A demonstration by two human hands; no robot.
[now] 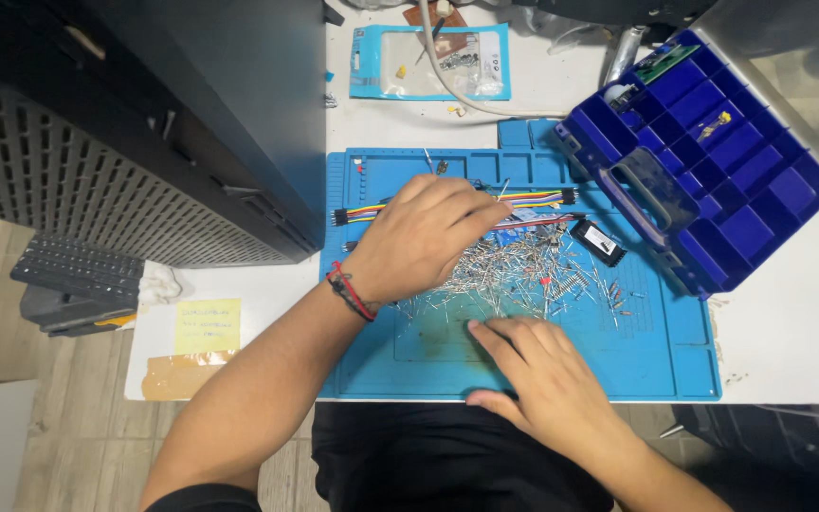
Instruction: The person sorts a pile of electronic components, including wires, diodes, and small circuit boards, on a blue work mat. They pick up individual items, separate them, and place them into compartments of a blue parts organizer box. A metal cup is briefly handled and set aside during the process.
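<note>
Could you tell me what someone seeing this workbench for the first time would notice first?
Probably the loose heap of small metal-legged components spread over the middle of the blue work mat, with the left hand reaching over it and the right hand resting flat at its near edge. Next, the open deep-blue compartment case lying tilted at the mat's upper right, and the multicoloured ribbon wires stretched across the mat behind the heap.

Bare blue work mat lies open near-left; scattered resistors, jumper wires and the organizer case crowd far-right.
</note>
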